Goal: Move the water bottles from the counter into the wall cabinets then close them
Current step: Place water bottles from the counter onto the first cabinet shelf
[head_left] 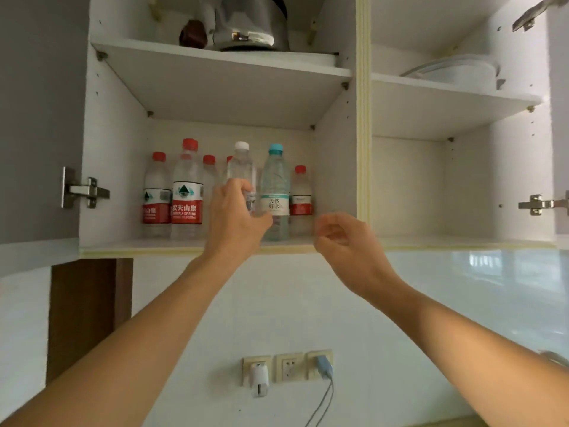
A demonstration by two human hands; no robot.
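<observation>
Left wall cabinet (pixel 117 180), door open, lower shelf: row of clear water bottles, all upright. From left: red-capped bottle (pixel 156 192) with red-and-white label; taller red-capped bottle (pixel 186 189) just beside it, nearer; two more red caps behind, mostly hidden. White-capped bottle (pixel 242 171), label not readable, gripped low on its body. Teal-capped bottle (pixel 275 192), white label with teal band, just right of it. Small red-capped bottle (pixel 300 198) far right, further back. Right wall cabinet (pixel 462 186) open, no bottles visible.
</observation>
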